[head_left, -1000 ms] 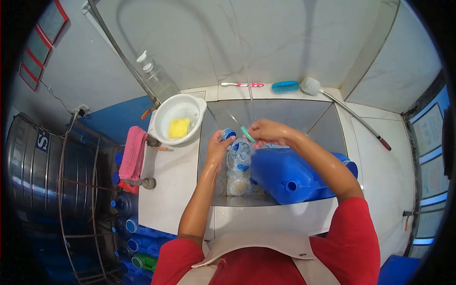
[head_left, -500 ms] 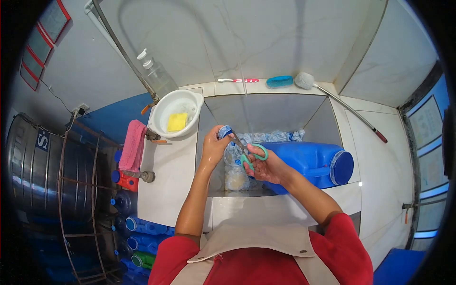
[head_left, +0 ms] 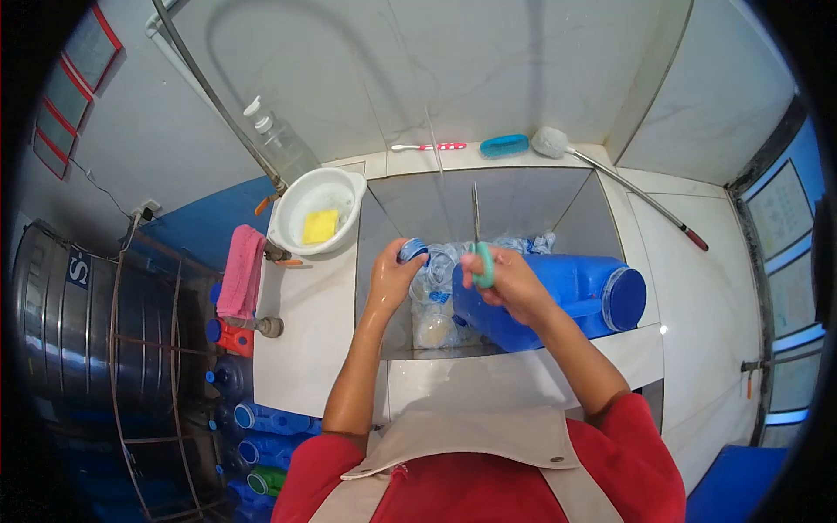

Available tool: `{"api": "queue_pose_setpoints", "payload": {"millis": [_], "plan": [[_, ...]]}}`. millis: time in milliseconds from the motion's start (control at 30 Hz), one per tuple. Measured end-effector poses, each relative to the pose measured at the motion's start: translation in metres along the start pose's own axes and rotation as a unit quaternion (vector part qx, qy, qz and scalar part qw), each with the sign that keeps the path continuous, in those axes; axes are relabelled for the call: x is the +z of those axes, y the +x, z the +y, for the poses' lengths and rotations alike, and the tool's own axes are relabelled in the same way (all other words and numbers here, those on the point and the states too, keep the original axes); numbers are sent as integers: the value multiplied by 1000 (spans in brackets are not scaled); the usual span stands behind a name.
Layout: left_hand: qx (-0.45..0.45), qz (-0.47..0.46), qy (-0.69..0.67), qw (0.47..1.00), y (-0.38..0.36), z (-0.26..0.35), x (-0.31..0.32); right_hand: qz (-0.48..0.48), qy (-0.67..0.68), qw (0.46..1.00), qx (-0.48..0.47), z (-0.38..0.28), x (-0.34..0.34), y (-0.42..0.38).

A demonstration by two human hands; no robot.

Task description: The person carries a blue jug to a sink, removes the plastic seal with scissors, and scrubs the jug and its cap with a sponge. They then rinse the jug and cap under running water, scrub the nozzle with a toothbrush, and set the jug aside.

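Note:
Over the sink [head_left: 384,344], my left hand [head_left: 389,277] is closed, with thumb and fingers pinching a round blue cap [head_left: 413,250]. Green-handled scissors [head_left: 483,263] are in my right hand [head_left: 514,283], with fingers through the loops and the blades pointing up toward the back wall. The blades stand apart from the cap, to its right. Below both hands, crumpled clear plastic [head_left: 436,327] with blue bits lies in the sink. A big blue water jug [head_left: 567,301] rests on its side under my right hand, its round lid facing right.
On the left counter is a white basin [head_left: 292,187] with a yellow sponge [head_left: 321,227], beside a pump bottle [head_left: 288,139] and a pink towel [head_left: 241,272]. Along the back ledge lie a toothbrush [head_left: 429,147], a blue brush [head_left: 505,146] and a long-handled brush [head_left: 632,187]. Several jugs [head_left: 270,418] stand lower left.
The scissors have moved away from the blue cap, right and up, and their blades now point upward instead of toward the cap. My left hand stays nearly in place, still pinching the cap.

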State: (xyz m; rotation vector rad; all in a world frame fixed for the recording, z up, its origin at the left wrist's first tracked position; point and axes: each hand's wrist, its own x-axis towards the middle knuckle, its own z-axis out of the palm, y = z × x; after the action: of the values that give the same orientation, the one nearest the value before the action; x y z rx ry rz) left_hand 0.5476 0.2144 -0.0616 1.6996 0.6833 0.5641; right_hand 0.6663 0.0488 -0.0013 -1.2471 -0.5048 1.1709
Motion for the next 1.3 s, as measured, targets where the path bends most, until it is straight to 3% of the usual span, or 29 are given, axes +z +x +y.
{"api": "queue_pose_setpoints", "payload": {"millis": [33, 67, 133, 233, 367, 467, 533, 567, 633, 667, 733, 767, 833, 867, 933, 967, 1000, 1033, 1067, 1133, 1167, 1233, 1300], "plan": [[1, -24, 35, 999, -1, 10, -1, 45, -180, 981, -49, -3, 5, 3], [0, -26, 35, 999, -4, 17, 1, 47, -179, 981, -48, 0, 9, 7], [-5, -65, -11, 998, -7, 27, 8, 109, -316, 902, -273, 5, 14, 16], [-8, -115, -19, 993, -7, 19, 6, 46, -392, 862, -316, 3, 16, 23], [-30, -132, -70, 988, -13, 26, -4, 34, -432, 849, -303, 0, 19, 23], [-11, -136, 10, 991, -17, 31, -3, 28, -459, 818, -345, 2, 20, 22], [82, -51, 124, 988, -19, 31, 2, 56, -475, 793, -377, 5, 22, 23], [83, -51, 124, 987, -20, 33, 3, 57, -475, 793, -378, 6, 23, 26], [170, -17, 128, 977, -25, 41, 4, 132, -368, 862, -322, 13, 22, 33], [170, -17, 128, 977, -26, 38, 4, 132, -367, 863, -322, 16, 14, 43], [205, -54, 46, 976, -27, 29, 1, 166, -196, 934, -247, 15, -3, 61], [206, -54, 47, 976, -25, 24, 0, 166, -196, 934, -248, 19, -4, 62], [148, -10, 222, 964, -22, 21, -1, 130, -146, 942, -273, 18, 5, 56], [148, -10, 222, 964, -22, 19, 0, 129, -146, 942, -273, 18, 8, 52], [229, 0, 338, 913, -28, 32, 5, 154, -307, 893, -291, 5, 21, 35], [227, -3, 337, 914, -34, 38, 6, 155, -306, 894, -288, 9, 14, 43], [184, -32, 114, 976, -39, 44, 7, 197, -315, 881, -292, 13, -2, 60], [134, -60, -115, 982, -41, 49, 7, 239, -323, 866, -297, 6, -9, 67], [137, -60, -115, 982, -37, 45, 3, 249, -357, 870, -230, 2, -17, 66], [57, -122, -136, 981, -24, 27, -7, 245, -374, 860, -248, 6, -22, 70], [58, -120, -135, 982, -21, 19, -7, 240, -391, 849, -261, 9, -25, 73], [-3, -84, -299, 951, -21, 15, -5, 252, -435, 824, -261, 7, -27, 70], [-19, -80, -358, 930, -24, 19, -6, 261, -481, 796, -259, 4, -32, 66]]}}
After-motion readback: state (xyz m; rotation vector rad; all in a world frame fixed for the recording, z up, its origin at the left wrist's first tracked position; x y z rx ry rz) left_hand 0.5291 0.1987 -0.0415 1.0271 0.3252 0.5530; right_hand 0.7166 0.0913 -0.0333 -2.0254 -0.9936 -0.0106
